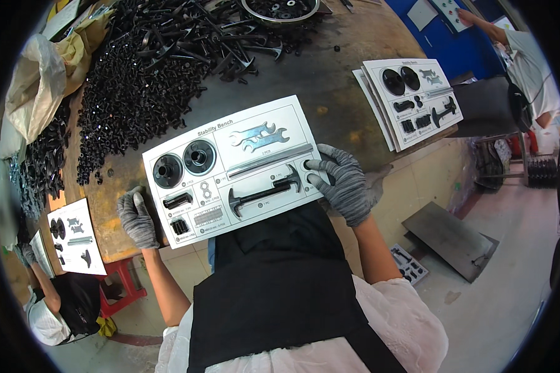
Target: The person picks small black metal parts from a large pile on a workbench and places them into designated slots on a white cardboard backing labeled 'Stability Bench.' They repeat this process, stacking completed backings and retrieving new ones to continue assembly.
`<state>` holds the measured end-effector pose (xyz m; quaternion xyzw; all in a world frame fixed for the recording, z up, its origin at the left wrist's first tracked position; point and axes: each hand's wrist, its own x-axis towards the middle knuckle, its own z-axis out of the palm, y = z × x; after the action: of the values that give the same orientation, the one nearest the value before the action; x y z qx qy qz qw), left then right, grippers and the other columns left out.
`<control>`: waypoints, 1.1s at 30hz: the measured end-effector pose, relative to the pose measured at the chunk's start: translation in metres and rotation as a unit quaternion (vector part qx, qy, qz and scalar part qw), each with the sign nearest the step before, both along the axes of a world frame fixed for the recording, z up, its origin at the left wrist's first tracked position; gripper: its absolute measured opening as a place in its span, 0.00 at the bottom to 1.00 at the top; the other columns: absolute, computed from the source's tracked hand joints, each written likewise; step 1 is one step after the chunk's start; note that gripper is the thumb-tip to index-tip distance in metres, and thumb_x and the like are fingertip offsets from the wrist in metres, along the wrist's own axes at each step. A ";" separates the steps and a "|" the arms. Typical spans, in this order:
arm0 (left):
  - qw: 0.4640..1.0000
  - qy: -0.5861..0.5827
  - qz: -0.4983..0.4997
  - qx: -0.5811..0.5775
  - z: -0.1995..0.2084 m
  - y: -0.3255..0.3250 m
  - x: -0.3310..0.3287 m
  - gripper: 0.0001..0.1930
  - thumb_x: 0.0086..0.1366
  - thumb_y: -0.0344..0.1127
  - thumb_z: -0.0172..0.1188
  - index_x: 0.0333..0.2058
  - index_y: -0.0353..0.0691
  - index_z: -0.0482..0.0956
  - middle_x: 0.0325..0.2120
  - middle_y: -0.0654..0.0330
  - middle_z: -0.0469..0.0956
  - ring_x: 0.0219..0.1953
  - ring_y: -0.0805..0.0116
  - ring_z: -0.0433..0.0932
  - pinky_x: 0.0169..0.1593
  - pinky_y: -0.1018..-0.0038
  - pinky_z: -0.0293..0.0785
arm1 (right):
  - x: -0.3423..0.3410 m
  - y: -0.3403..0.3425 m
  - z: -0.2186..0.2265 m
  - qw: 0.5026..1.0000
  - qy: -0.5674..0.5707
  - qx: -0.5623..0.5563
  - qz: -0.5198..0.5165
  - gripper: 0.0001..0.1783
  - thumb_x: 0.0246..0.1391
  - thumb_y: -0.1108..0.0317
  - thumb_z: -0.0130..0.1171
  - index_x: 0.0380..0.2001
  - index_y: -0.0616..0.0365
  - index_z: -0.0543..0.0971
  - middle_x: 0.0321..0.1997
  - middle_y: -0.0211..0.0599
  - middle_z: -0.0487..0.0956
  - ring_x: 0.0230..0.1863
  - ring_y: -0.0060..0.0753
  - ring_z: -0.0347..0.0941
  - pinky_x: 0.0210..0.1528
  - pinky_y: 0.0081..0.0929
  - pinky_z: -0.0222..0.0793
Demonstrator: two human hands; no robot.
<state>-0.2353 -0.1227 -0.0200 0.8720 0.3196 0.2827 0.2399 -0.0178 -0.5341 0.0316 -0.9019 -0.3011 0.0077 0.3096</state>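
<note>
A white printed card [249, 133] with hardware pieces on its face is tilted in front of me at the table's edge. It carries two black round discs [199, 156], two silver open-end wrenches [264, 138], a metal tube [270, 161], a black T-ended part [264, 191] and black bolts [179, 225]. My right hand [345, 183], in a grey knit glove, grips the card's right edge, fingertips over small round black pieces. Beside the card's lower left edge, my gloved left hand [137, 219] is closed with fingers curled; what it holds, if anything, is hidden.
A large heap of black bolts [130, 93] and T-shaped parts [224, 43] covers the table's far left. A round bowl [283, 18] holds washers. More filled cards [410, 102] stack at right, another card [78, 239] at left. Co-workers are on both sides; a red stool [124, 286] stands below.
</note>
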 end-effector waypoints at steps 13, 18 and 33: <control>0.998 -0.033 0.007 -0.057 -0.001 -0.012 0.000 0.10 0.71 0.34 0.53 0.43 0.37 0.81 0.38 0.54 0.79 0.43 0.59 0.77 0.51 0.66 0.72 | -0.006 0.004 -0.015 0.993 -0.032 0.103 -0.039 0.15 0.50 0.64 0.68 0.42 0.53 0.86 0.54 0.40 0.79 0.55 0.40 0.73 0.60 0.35 0.67; 0.998 0.053 0.010 -0.016 0.016 -0.046 0.005 0.13 0.69 0.33 0.55 0.49 0.39 0.78 0.40 0.49 0.79 0.42 0.53 0.79 0.49 0.63 0.74 | 0.012 0.017 -0.023 0.988 -0.030 0.149 -0.022 0.19 0.58 0.70 0.54 0.53 0.57 0.78 0.56 0.47 0.77 0.58 0.49 0.73 0.62 0.40 0.66; 0.982 0.033 0.178 -0.050 0.050 0.064 0.007 0.15 0.65 0.38 0.62 0.49 0.42 0.78 0.44 0.48 0.77 0.40 0.51 0.80 0.46 0.62 0.77 | 0.045 0.022 -0.041 0.967 0.137 0.204 -0.065 0.14 0.66 0.75 0.50 0.52 0.64 0.77 0.48 0.41 0.82 0.50 0.28 0.77 0.55 0.27 0.71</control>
<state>-0.2278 -0.0582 0.0296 0.7967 0.4915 0.2754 0.2187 0.0275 -0.5123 -0.0095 -0.8274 -0.1919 0.0495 0.5255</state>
